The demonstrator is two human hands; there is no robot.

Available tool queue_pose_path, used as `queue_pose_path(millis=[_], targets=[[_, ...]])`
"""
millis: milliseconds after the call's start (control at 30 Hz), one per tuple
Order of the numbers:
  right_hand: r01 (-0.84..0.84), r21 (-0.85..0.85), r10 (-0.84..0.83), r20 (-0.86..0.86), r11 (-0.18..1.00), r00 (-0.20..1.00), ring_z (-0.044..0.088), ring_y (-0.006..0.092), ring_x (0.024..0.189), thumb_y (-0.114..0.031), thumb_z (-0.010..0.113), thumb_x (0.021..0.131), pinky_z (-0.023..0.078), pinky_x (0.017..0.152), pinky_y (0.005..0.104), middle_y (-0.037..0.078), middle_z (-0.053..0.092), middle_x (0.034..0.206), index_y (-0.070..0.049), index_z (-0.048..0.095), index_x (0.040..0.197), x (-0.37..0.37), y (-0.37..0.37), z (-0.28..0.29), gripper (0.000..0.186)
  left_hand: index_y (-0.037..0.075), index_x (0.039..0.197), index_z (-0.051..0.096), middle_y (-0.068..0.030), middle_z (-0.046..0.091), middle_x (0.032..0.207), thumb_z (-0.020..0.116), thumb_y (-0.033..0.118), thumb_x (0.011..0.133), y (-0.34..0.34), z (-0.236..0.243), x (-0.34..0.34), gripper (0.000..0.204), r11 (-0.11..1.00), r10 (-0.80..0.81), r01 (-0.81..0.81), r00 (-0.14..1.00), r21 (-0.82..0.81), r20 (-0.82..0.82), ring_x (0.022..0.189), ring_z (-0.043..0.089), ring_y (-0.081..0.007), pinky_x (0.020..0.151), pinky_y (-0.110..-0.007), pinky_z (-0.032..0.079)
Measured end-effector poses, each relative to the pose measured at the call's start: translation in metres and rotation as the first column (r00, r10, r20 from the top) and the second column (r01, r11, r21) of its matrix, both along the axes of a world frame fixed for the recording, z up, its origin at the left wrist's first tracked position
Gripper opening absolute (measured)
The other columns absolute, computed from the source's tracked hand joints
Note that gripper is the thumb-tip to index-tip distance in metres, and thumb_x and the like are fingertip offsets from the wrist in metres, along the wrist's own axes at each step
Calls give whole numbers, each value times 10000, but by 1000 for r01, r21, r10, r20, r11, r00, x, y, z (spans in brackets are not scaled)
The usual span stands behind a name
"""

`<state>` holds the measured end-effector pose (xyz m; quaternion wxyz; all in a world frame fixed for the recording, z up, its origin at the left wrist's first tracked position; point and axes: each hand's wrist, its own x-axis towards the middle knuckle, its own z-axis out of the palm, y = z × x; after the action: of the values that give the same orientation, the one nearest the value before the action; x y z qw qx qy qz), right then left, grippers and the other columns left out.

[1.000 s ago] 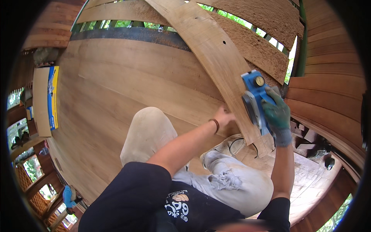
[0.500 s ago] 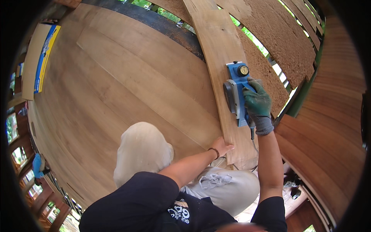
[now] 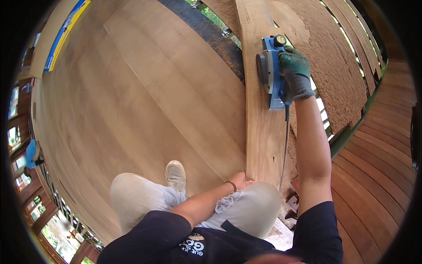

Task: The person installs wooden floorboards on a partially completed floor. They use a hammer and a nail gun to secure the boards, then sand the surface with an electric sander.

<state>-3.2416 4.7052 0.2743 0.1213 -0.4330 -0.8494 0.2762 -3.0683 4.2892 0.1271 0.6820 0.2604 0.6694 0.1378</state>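
Note:
My gloved right hand is wrapped round the rear handle of a blue electric hand planer, with a black knob at its front. The planer sits on top of a long, light-brown wooden plank, well along it from me. A black cord trails back from the tool. My bare left hand, with a dark band at the wrist, grips the plank's left edge close to its near end. My raised knee hides part of those fingers.
Wide joined boards spread out to the left under the plank. Sawdust thickly covers the slats at the far right. A cardboard box with a blue and yellow edge stands far left. Curved reddish-brown boards lie to the right.
My right hand has pushed the planer farther along the plank, away from me, and that arm is straighter. My left hand stays at the plank's near end while the view has shifted.

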Motion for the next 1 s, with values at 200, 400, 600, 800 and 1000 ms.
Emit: queue_pose_path(millis=[200, 400, 600, 800, 1000], targets=[[75, -618, -263, -219, 783, 940, 675, 116, 794, -212, 663, 1006, 557, 659, 268, 42, 700, 1036, -51, 596, 1423, 74, -57, 11, 452, -108, 1239, 615, -324, 706, 1188, 797, 479, 883, -64, 23, 53, 709, 953, 247, -252, 968, 167, 47, 1109, 709, -412, 954, -467, 562], [-371, -527, 3, -573, 764, 819, 694, 141, 971, -212, 617, 1052, 575, 820, 283, 57, 725, 1102, -61, 609, 1390, 40, -40, 27, 371, -43, 1341, 552, -287, 693, 1251, 775, 378, 931, -20, 3, 36, 627, 843, 437, -407, 899, 351, -6, 1174, 687, -406, 1018, -465, 538], [-150, 174, 204, -356, 973, 912, 695, 387, 776, -281, 599, 997, 550, 690, 461, 166, 715, 875, -62, 665, 1039, 119, -21, -20, 232, -51, 1225, 558, -235, 723, 1065, 822, 376, 918, 28, -29, 59, 588, 982, 186, -184, 978, 32, -96, 997, 731, -310, 831, -396, 594], [-620, 230, 589, 195, 750, 784, 612, 364, 1199, -329, 645, 961, 483, 1020, 444, 234, 616, 1341, -105, 551, 1379, 113, -35, 72, 484, -65, 1208, 543, -175, 682, 1152, 755, 254, 990, 117, 4, 49, 441, 582, 564, -775, 604, 248, 563, 983, 732, -253, 801, -424, 669], [-501, 242, 346, 479, 831, 807, 698, 247, 1150, -110, 580, 1027, 586, 983, 356, 70, 711, 1336, -55, 728, 1222, 377, -29, 55, 251, -31, 1249, 538, -165, 667, 1205, 723, 255, 1018, 140, 47, 54, 412, 633, 560, -734, 654, 246, 509, 1023, 722, -276, 800, -432, 667]])
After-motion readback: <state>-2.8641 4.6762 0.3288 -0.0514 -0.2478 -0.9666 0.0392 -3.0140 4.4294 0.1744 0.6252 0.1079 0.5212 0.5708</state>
